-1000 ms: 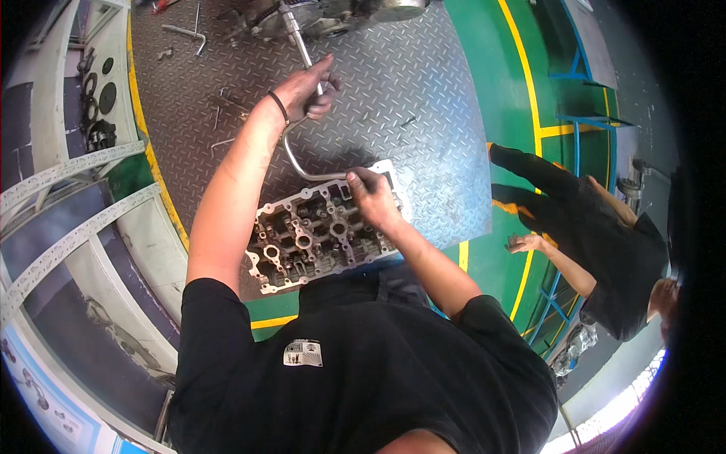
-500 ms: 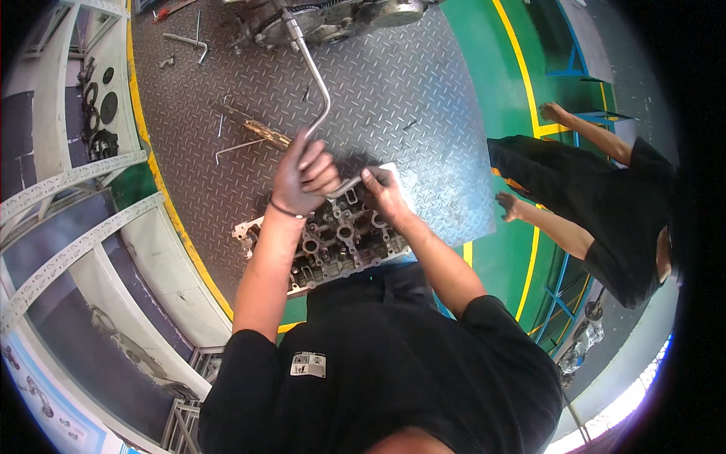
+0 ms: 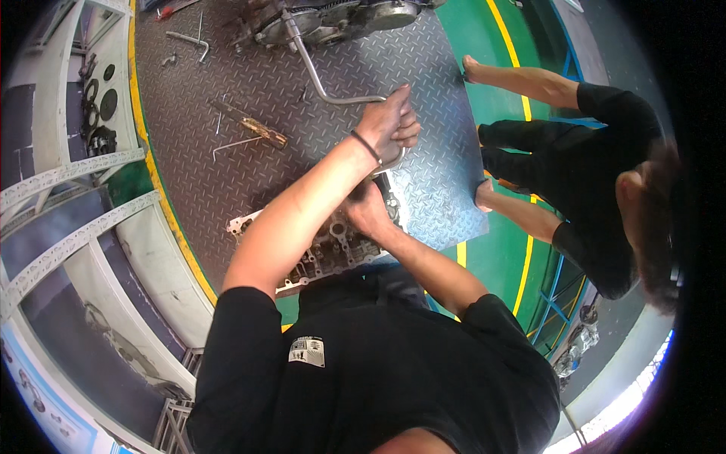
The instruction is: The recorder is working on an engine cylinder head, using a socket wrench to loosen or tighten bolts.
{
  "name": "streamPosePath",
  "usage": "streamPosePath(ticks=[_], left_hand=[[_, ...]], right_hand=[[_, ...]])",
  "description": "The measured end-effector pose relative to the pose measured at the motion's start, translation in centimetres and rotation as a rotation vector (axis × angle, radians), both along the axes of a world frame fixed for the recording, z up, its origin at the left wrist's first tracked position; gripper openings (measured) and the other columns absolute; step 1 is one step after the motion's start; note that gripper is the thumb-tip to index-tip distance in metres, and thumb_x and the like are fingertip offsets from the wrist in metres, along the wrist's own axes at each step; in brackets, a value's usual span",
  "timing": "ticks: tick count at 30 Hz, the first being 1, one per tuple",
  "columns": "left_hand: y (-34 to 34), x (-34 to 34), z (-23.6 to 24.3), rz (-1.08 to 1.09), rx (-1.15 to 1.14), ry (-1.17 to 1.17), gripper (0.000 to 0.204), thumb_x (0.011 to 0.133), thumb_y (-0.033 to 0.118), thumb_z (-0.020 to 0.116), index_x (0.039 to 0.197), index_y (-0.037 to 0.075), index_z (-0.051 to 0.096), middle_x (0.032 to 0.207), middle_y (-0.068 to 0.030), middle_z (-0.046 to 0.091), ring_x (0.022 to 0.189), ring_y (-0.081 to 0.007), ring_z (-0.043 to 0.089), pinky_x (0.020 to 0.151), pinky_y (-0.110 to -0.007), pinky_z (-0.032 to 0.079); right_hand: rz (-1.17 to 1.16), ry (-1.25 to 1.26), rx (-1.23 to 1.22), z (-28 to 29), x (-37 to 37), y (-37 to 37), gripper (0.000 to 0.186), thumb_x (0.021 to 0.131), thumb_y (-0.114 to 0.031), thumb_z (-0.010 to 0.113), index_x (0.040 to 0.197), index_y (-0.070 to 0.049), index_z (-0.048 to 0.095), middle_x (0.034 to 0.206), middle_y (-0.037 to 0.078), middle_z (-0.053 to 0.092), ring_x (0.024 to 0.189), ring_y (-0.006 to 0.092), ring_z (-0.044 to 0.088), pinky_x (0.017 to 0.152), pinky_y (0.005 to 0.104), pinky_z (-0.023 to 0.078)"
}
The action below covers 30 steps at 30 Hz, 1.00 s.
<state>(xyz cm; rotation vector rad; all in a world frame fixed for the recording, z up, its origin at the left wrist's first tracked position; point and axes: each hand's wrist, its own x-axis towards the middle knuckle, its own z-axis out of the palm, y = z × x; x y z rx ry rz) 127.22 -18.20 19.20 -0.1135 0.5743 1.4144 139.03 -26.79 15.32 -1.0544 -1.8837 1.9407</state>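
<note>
A bent steel speed brace [image 3: 311, 69] runs from the engine assembly [image 3: 333, 26] at the far side toward me. My left hand [image 3: 391, 125] is wrapped round its cranked middle, fingers closed. Below it, my right hand [image 3: 367, 209] is closed round the brace's near end, which the hand mostly hides. This hand sits just over an engine cylinder head [image 3: 314, 261] lying on the table's near side. My left forearm covers part of that cylinder head. The brace's far end overlaps the engine assembly; whether it is seated on a fastener I cannot tell.
The diamond-plate metal table [image 3: 193, 144] carries a wooden-handled tool [image 3: 265, 132], a thin bent rod [image 3: 236, 147] and an L-shaped wrench [image 3: 189, 41]. To the right a co-worker in black [image 3: 582, 166] stands with both hands near the table edge. White shelving [image 3: 76, 178] stands left.
My left hand has swung right and away from me, turning the brace's crank with it. My right hand has shifted slightly left and nearer. The co-worker has come closer to the table.
</note>
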Motion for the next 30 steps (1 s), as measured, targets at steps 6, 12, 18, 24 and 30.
streamPosePath(ticks=[6, 12, 18, 24, 30], left_hand=[[2.0, 0.3, -3.7, -0.081, -0.093, 0.043, 0.045, 0.097, 0.041, 0.044, 0.062, 0.016, 0.03, 0.049, 0.0037, 0.018, 0.041, -0.01, 0.018, 0.043, -0.028, 0.021], [-1.1, -1.5, -10.0, -0.096, -0.255, 0.08, 0.044, 0.094, 0.039, 0.051, 0.062, 0.016, 0.03, 0.048, 0.0037, 0.019, 0.039, -0.0104, 0.02, 0.042, -0.028, 0.022], [-5.0, -3.4, -11.3, -0.05, -0.27, 0.042, 0.042, 0.091, 0.027, 0.054, 0.059, 0.017, 0.029, 0.047, 0.0048, 0.019, 0.038, -0.0093, 0.021, 0.041, -0.027, 0.02], [-11.5, -6.4, -9.5, -0.014, -0.258, -0.005, 0.039, 0.089, 0.017, 0.055, 0.056, 0.017, 0.033, 0.045, 0.006, 0.022, 0.037, -0.0075, 0.023, 0.041, -0.025, 0.021], [-14.5, -8.1, 0.9, 0.104, -0.3, -0.029, 0.032, 0.088, 0.007, 0.05, 0.059, 0.015, 0.037, 0.045, 0.0078, 0.025, 0.036, -0.0053, 0.025, 0.042, -0.023, 0.024]], right_hand=[[0.048, -0.215, -0.175, 0.9, 0.3, 1.3, 0.022, 0.074, -0.012, 0.067, 0.082, 0.007, 0.059, 0.069, 0.009, 0.061, 0.064, 0.0153, 0.054, 0.057, 0.0326, 0.045], [0.061, -0.275, -0.684, 4.2, 0.1, 2.8, 0.019, 0.081, -0.013, 0.066, 0.071, -0.004, 0.053, 0.053, -0.002, 0.045, 0.042, 0.0083, 0.038, 0.038, 0.0263, 0.025], [0.065, -0.24, -0.993, 6.7, -0.2, 4.7, 0.017, 0.082, -0.012, 0.062, 0.072, -0.006, 0.049, 0.055, -0.004, 0.038, 0.043, 0.006, 0.032, 0.039, 0.023, 0.023], [0.09, -0.265, -1.027, 5.7, 0.3, 5.7, 0.019, 0.076, -0.006, 0.059, 0.06, -0.006, 0.048, 0.049, -0.003, 0.035, 0.04, 0.0081, 0.032, 0.036, 0.0248, 0.021], [0.313, -0.393, -0.338, 7.0, 0.2, 7.4, 0.021, 0.072, -0.008, 0.063, 0.09, 0.004, 0.066, 0.065, 0.006, 0.059, 0.054, 0.0127, 0.052, 0.047, 0.0273, 0.041]])
